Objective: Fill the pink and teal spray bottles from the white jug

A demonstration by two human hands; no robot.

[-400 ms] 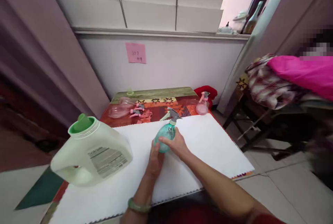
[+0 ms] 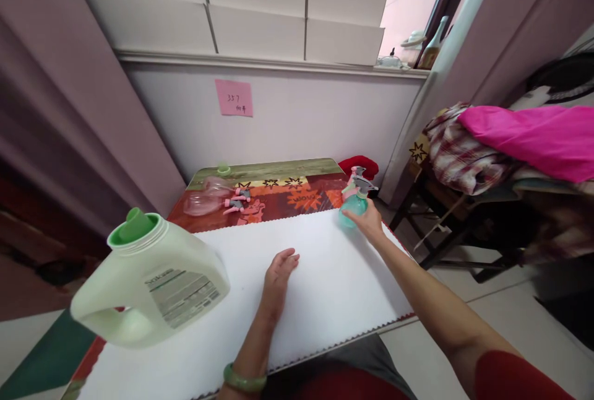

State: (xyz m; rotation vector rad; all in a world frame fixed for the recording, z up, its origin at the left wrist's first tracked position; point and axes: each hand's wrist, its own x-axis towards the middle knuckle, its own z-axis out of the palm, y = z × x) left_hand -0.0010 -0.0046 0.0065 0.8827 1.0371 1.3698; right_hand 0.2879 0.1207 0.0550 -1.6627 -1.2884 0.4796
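Note:
My right hand (image 2: pixel 369 221) is wrapped round a teal spray bottle (image 2: pixel 353 210) with a grey and pale green trigger head, at the far right of the white board (image 2: pixel 320 301). Just behind it, a pink spray bottle (image 2: pixel 357 172) is mostly hidden. Over the middle of the board is my left hand (image 2: pixel 279 270), loosely bent, its fingers apart and nothing in them. To its left stands a large pale green jug (image 2: pixel 153 282) with a darker green spout (image 2: pixel 135 224) in its open mouth.
Clear pink bottles (image 2: pixel 204 197) lie at the table's back left, beside pink and grey spray heads (image 2: pixel 236 202). A small green cap or ring (image 2: pixel 224 170) is near the back edge. Clothes (image 2: pixel 468 146) are piled on a chair at right.
My right hand has carried the teal spray bottle right and away from me, up to the pink one. My left hand has let go of it and stays near the middle.

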